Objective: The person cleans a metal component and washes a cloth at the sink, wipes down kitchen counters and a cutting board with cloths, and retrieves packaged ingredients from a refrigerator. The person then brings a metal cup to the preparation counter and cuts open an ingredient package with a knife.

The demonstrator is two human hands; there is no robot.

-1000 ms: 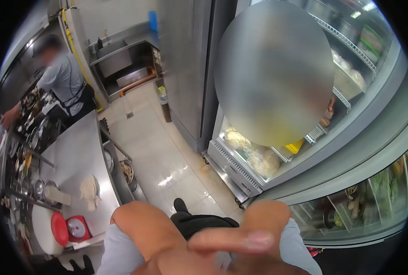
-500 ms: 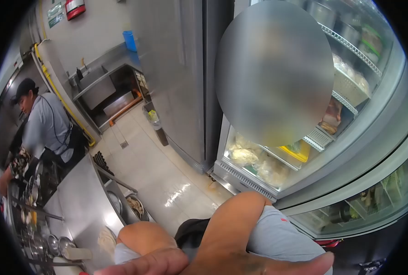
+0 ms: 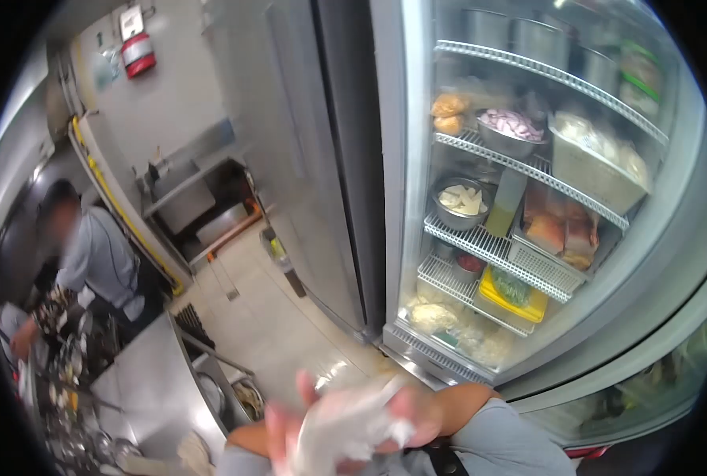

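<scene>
A crumpled white cloth or paper [image 3: 341, 428] is bunched between my hands at the bottom centre, blurred by motion. My left hand [image 3: 284, 428] is against its left side, with one finger pointing up. On its right side, my right hand [image 3: 421, 412] is curled against the white material. Its exact edges and some fingertips are smeared or hidden.
A glass-door fridge [image 3: 409, 238] with stocked shelves stands at right, beside a tall steel cabinet [image 3: 306, 159]. At lower left is a steel counter [image 3: 159, 389]; a co-worker [image 3: 107, 254] stands beyond it. A sink [image 3: 183, 198] and bin [image 3: 278, 254] are behind.
The view has shifted, showing more of the fridge shelves. My hands, earlier spread low in view, are now higher and together around the white material, which was not visible between them before.
</scene>
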